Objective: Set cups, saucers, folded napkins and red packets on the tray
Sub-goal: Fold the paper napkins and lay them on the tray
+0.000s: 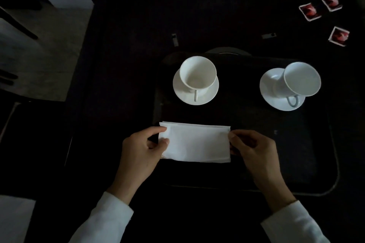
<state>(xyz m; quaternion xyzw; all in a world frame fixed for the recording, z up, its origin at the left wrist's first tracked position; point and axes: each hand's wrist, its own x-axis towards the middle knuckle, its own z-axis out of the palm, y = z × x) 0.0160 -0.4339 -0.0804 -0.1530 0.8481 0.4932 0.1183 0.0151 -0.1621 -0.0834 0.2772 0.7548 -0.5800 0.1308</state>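
Two hands hold one folded white napkin (pixel 197 142) in the head view. The left hand (pixel 142 144) pinches the napkin's short edge at 9 o'clock, and the right hand (pixel 254 148) pinches the opposite edge at 3 o'clock. Each grip is narrow and closed on the cloth. Both arms wear white sleeves (pixel 110 217).

The napkin is over the 7 o'clock part of the dark tray (pixel 333 173). Whether it rests on the tray or hangs just above it, I cannot tell.

At 11 o'clock on the tray a white cup (pixel 197 73) stands on its saucer (pixel 183 94), with the handle toward 6 o'clock. At 1 o'clock a second cup (pixel 302 79) stands on a second saucer (pixel 270 85), and its handle also points to 6 o'clock.

Three red packets (pixel 310 12) (pixel 332 2) (pixel 339 36) lie on the dark bench (pixel 128 45) at 2 o'clock, outside the tray and well apart from the cups.
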